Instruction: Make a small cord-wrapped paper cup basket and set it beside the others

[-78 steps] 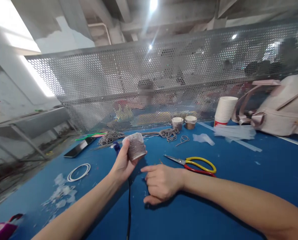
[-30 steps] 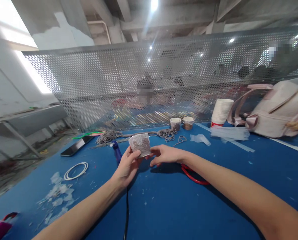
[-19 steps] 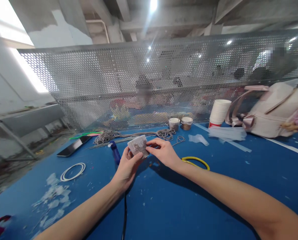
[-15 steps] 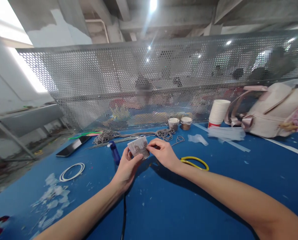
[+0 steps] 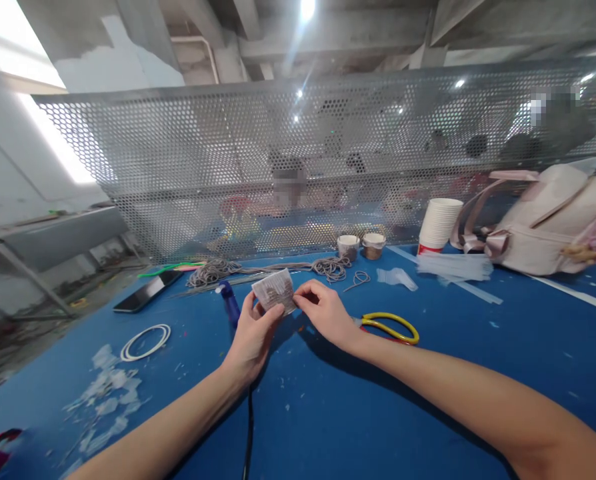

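My left hand [image 5: 255, 331] grips a small white paper cup [image 5: 273, 285], tilted, with grey cord wound around its lower part. The thumb lies across its near side. My right hand [image 5: 324, 312] is closed in a pinch at the cup's right edge; whatever is between its fingertips is too small to make out. Just left of the cup lies a blue tool [image 5: 229, 304], partly hidden by my left hand, perhaps a glue gun. A black cable [image 5: 249, 427] runs from under my left wrist toward the near edge. Yellow-handled scissors [image 5: 395, 327] lie beside my right forearm.
Coils of grey cord [image 5: 213, 272] lie behind my hands. Farther back stand two cord-wrapped cups [image 5: 373, 248], stacked paper cups [image 5: 439, 223] and a pale backpack [image 5: 543, 220] before a perforated metal screen [image 5: 203, 153]. A phone [image 5: 145, 293], white ring coil [image 5: 145, 343] and translucent scraps [image 5: 111, 393] lie left.
The cup and my left hand have shifted slightly left and up. My right hand keeps its pinch at the cup's edge, and more of the scissors shows beside my forearm.
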{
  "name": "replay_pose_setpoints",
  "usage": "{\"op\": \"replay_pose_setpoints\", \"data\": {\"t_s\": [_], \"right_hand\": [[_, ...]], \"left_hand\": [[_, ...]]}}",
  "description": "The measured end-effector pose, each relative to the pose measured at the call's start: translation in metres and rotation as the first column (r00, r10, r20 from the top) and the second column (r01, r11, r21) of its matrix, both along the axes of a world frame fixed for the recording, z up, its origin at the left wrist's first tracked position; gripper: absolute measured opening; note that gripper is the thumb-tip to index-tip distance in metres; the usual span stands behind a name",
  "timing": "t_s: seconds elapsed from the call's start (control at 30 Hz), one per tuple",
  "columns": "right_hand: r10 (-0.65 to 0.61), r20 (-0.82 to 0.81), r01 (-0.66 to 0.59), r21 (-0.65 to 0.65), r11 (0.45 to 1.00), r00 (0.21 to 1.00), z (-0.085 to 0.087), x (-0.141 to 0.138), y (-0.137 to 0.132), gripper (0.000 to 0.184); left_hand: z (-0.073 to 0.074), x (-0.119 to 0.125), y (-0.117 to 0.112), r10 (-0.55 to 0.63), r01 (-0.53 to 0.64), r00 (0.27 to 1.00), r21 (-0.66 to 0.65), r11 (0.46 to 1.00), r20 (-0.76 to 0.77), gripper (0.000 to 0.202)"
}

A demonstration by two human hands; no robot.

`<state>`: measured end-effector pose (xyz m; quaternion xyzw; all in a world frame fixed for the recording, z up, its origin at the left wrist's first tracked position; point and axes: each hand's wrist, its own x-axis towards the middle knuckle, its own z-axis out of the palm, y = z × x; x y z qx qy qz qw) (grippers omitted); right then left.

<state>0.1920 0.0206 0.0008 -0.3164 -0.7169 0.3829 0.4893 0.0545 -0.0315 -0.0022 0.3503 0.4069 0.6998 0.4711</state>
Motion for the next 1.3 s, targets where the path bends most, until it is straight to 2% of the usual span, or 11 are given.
{"op": "replay_pose_setpoints", "data": {"t_s": [0.13, 0.3, 0.43, 0.57, 0.73, 0.93, 1.13, 1.23, 1.3], "right_hand": [[-0.016, 0.017, 0.017, -0.104, 0.994, 1.000, -0.008, 0.001, 0.012, 0.017], [-0.002, -0.005, 0.001, -0.166, 0.986, 1.000, -0.004, 0.007, 0.019, 0.040], [0.012, -0.032, -0.017, -0.174, 0.985, 0.999, 0.001, 0.003, 0.006, 0.033], [0.078, -0.080, -0.098, -0.287, 0.953, 0.994, -0.004, -0.004, -0.002, 0.060], [0.087, 0.063, -0.068, -0.263, 0.962, 0.994, -0.010, -0.006, -0.003, 0.069], [0.178, 0.114, -0.134, -0.317, 0.939, 0.977, -0.001, -0.001, -0.005, 0.090], [0.370, -0.002, -0.340, -0.395, 0.853, 0.929, 0.006, 0.005, -0.002, 0.107], [0.412, -0.026, -0.384, -0.420, 0.822, 0.911, 0.008, 0.009, 0.004, 0.104], [0.420, -0.028, -0.389, -0.434, 0.813, 0.907, 0.010, 0.011, 0.010, 0.098]], "left_hand": [[0.000, 0.001, 0.000, 0.023, -0.024, 1.000, -0.015, 1.000, -0.014, 0.054], [-0.003, 0.000, 0.001, 0.121, -0.124, 0.974, -0.006, 0.992, -0.192, 0.065], [-0.005, 0.002, 0.000, 0.162, -0.161, 0.940, 0.028, 0.987, -0.301, 0.068], [-0.010, 0.004, -0.002, 0.117, -0.130, 0.918, -0.008, 0.991, -0.379, 0.077], [-0.015, 0.004, -0.005, 0.005, -0.034, 0.870, -0.050, 0.998, -0.492, 0.096], [-0.016, 0.000, -0.005, -0.026, 0.008, 0.874, -0.040, 0.999, -0.485, 0.101], [-0.009, 0.004, -0.006, -0.003, -0.025, 0.902, -0.058, 0.998, -0.432, 0.105], [-0.001, 0.004, -0.009, -0.104, 0.044, 0.888, -0.142, 0.989, -0.447, 0.112], [0.007, -0.001, -0.013, -0.159, 0.072, 0.874, -0.202, 0.977, -0.459, 0.108]]}}
